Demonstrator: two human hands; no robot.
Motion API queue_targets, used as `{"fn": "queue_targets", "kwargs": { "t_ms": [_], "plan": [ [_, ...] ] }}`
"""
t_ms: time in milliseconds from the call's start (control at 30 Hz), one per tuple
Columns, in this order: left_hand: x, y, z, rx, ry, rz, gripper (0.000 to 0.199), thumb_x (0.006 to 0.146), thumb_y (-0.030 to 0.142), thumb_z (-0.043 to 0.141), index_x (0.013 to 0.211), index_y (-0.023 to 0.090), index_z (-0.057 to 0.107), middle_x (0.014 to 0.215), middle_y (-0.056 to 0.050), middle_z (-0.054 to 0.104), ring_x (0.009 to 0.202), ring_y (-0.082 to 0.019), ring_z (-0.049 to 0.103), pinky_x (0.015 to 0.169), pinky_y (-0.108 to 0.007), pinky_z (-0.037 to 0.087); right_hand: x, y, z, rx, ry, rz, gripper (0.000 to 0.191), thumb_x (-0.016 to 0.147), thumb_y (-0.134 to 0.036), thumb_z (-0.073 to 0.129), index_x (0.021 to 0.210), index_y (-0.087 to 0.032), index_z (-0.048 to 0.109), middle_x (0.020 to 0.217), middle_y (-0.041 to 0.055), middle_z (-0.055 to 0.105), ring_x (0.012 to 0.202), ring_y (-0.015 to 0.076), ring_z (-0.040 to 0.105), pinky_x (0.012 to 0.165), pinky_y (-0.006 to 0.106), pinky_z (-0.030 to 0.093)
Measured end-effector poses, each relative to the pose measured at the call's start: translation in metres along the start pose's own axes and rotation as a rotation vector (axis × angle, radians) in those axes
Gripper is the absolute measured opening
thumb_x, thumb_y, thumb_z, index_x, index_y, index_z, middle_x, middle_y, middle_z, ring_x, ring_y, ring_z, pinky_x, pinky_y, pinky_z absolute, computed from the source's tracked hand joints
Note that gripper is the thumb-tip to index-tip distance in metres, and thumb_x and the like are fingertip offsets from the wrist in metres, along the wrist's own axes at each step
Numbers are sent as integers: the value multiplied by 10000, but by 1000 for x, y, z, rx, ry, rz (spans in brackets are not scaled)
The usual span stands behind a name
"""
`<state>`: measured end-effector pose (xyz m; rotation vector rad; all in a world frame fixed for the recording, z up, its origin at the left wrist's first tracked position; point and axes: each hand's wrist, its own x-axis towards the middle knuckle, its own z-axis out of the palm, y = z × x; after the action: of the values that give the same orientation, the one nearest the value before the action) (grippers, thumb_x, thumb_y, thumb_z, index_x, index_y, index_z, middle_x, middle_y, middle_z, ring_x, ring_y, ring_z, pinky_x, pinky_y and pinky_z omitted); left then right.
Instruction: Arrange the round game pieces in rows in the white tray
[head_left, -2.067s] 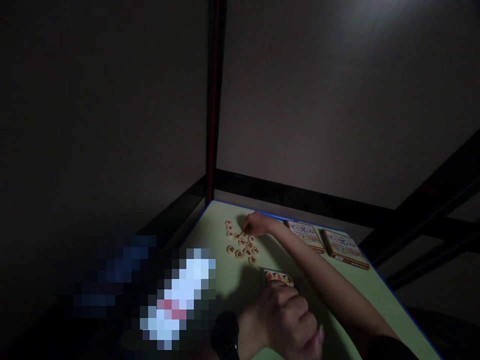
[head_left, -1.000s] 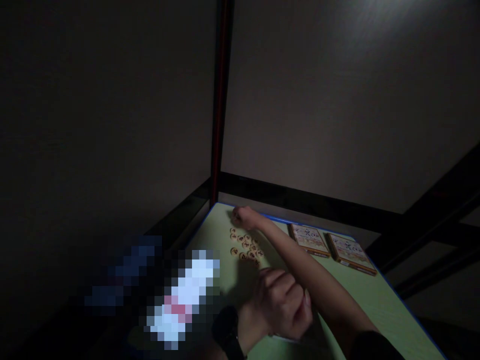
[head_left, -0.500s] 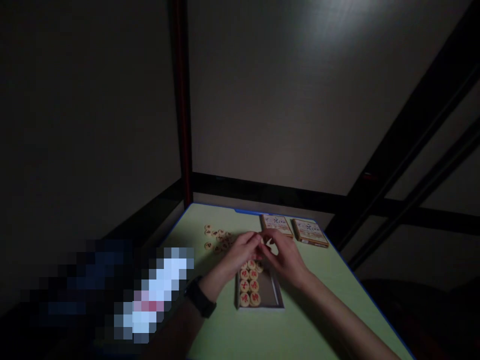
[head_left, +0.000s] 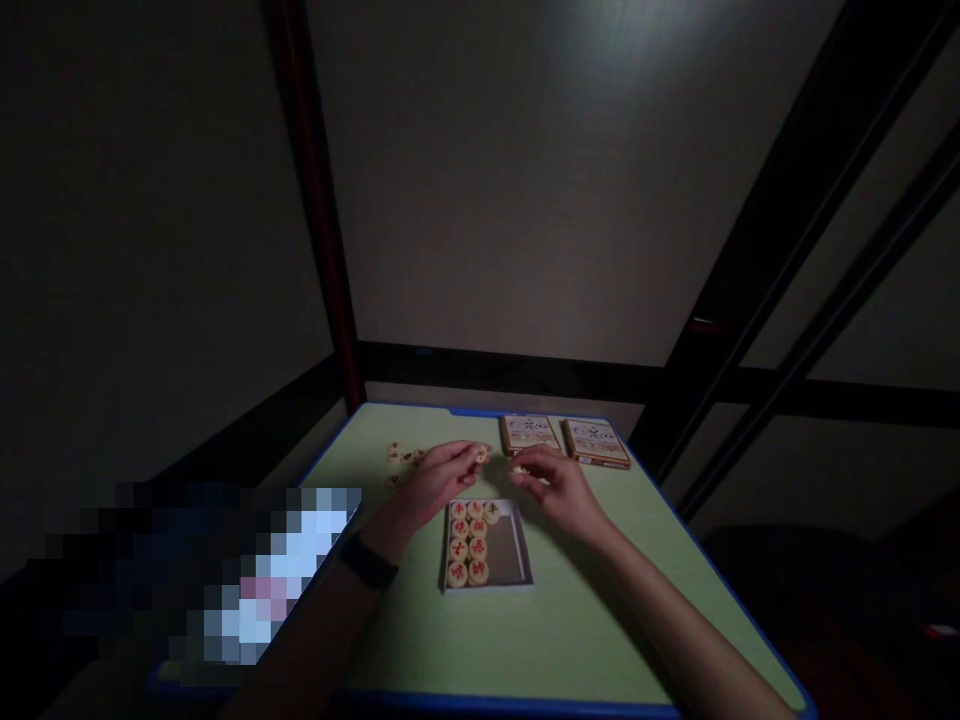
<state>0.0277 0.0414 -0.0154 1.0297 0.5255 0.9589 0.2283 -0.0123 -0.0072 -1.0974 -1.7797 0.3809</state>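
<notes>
My left hand [head_left: 448, 474], with a dark band on its wrist, is closed on a round xiangqi piece [head_left: 481, 455] held at the fingertips. To its right, my right hand [head_left: 553, 485] pinches another pale piece [head_left: 518, 470], whose marking I cannot make out. Below both hands lies an open shallow box [head_left: 528, 560]. Two columns of red-marked pieces [head_left: 478, 549] fill its left part, and one dark-marked piece [head_left: 490, 511] sits at the top of a third column. Loose pieces [head_left: 394, 452] lie beyond my left hand, which partly hides that group.
Two closed, printed boxes [head_left: 530, 434] lie side by side near the far edge of the green table [head_left: 585, 630]. The table has a blue rim. At the left is a pixelated bright patch [head_left: 292, 570]. Dark-framed wall panels stand behind the table.
My hands were together above the box; now they are apart, each with a piece at its fingertips. The view has shifted, so the table and box appear further left.
</notes>
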Motion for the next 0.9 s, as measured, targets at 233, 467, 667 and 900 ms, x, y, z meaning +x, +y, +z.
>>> {"fn": "queue_targets", "kwargs": {
  "t_ms": [233, 467, 667, 900],
  "plan": [
    [-5, -3, 7, -89, -151, -76, 287, 725, 344, 800, 860, 123, 675, 841, -43, 620, 738, -103, 541, 659, -214, 401, -3, -22, 3, -24, 71, -156, 154, 859, -189, 636, 994, -218, 705, 974, 74, 699, 885, 198, 643, 795, 350, 527],
    [-5, -7, 5, -48, -155, -124, 297, 748, 385, 778, 825, 124, 659, 813, -46, 623, 738, -117, 558, 669, -232, 411, -3, -21, 5, -24, 67, -170, 130, 860, -188, 632, 958, -219, 712, 964, 81, 693, 892, 205, 647, 749, 339, 545],
    [-3, -6, 5, -13, -133, -64, 315, 664, 295, 839, 899, 119, 724, 858, -61, 663, 751, -118, 569, 697, -235, 423, -1, -12, 4, 44, 55, -67, 119, 799, -185, 676, 913, -191, 709, 934, 76, 675, 810, 183, 639, 681, 295, 535],
    [3, -12, -4, 39, -5, 2, 323, 657, 295, 836, 898, 108, 730, 825, -64, 678, 739, -125, 576, 716, -259, 441, -3, -13, 3, -177, -248, 88, 231, 660, -41, 684, 842, -183, 699, 834, 26, 684, 752, 163, 614, 700, 264, 476]
  ]
}}
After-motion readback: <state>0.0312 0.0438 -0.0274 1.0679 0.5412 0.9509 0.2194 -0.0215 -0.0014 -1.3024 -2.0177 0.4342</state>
